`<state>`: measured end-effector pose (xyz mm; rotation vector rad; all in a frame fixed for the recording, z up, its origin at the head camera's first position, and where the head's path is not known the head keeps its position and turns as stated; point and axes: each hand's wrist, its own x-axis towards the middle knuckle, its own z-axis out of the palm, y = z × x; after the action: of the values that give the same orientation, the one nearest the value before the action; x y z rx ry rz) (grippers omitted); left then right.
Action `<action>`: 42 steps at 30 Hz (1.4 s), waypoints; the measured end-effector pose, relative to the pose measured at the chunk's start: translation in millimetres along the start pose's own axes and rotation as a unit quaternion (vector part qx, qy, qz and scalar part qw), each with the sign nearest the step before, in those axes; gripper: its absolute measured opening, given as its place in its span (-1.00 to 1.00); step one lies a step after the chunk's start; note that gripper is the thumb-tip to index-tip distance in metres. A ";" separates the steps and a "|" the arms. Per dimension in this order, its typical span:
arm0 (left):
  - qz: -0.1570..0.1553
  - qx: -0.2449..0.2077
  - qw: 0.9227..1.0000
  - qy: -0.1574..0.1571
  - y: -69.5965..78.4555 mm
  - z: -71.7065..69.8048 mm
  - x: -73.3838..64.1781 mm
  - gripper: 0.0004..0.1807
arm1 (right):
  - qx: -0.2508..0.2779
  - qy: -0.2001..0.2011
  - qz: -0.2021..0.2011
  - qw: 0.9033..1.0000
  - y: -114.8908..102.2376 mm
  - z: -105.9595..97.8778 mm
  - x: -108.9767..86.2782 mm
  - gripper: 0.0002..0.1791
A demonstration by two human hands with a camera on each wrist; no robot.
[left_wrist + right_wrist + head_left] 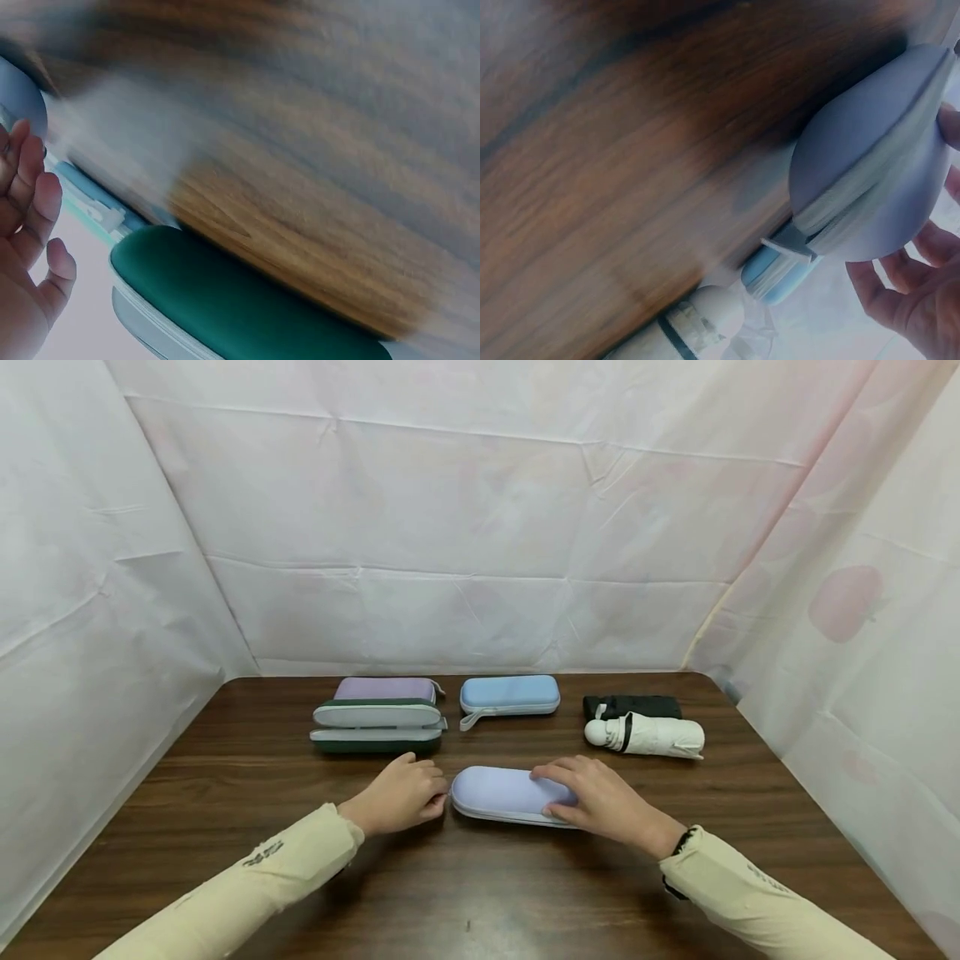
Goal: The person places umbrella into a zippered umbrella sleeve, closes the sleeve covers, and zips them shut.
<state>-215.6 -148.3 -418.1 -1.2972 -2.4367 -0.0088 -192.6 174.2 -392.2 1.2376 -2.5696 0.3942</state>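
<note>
While the right hand grips the right end of the lavender case, thumb at the front and fingers over the top, the left hand sits at its left end, fingers curled (head view). Case lies mid-table, long side across. Step in hand, judged: steadying the case and working at its left end; next move probably calls for a firm right hold and a fine left pinch. Open room is the bare table in front; the open green case crowds the left hand's far side, blue case and white umbrella lie beyond, table edges well apart. Left wrist view: fingertips by the lavender end; cannot tell whether they pinch anything. Right wrist view: fingers spread around the case, a pale band running along its side.
</note>
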 end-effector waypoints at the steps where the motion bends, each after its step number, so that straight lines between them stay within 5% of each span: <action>1: -0.005 -0.001 1.000 -0.002 1.8 -0.7 0.0 -0.83 | -0.003 0.003 0.004 1.000 -0.6 -0.1 -0.2 -0.53; 16: -0.029 0.015 0.999 0.001 25.4 -5.0 8.3 -0.85 | -0.048 0.036 0.062 0.996 -16.3 5.4 0.8 -0.45; 22: -0.052 0.000 0.999 -0.002 34.5 -3.9 15.6 -0.83 | -0.064 0.032 0.104 0.992 -31.4 5.5 4.6 -0.45; 29: -0.043 -0.003 0.999 -0.023 49.8 -5.9 24.3 -0.76 | -0.098 0.006 0.115 0.988 -47.1 4.6 11.6 -0.41; 33: -0.041 -0.012 0.999 -0.019 49.5 -6.6 21.4 -0.82 | -0.065 -0.042 0.064 0.995 -36.2 -8.8 17.1 -0.61; 36: -0.039 -0.015 0.999 -0.022 46.6 -6.0 18.3 -0.86 | -0.068 -0.079 -0.024 0.994 -21.4 -16.8 25.0 -0.59; 39: -0.039 -0.016 0.999 -0.025 43.0 -5.2 16.8 -0.88 | -0.111 -0.113 -0.140 0.977 -11.4 -15.9 33.7 -0.33; 42: -0.035 -0.015 0.999 -0.024 40.5 -5.0 17.4 -0.90 | -0.161 -0.137 -0.224 0.951 -10.1 -10.7 39.9 -0.33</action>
<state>-190.3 -112.1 -414.6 -1.2370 -2.5322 -0.0341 -207.4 143.2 -367.1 1.7763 -2.3203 -0.2980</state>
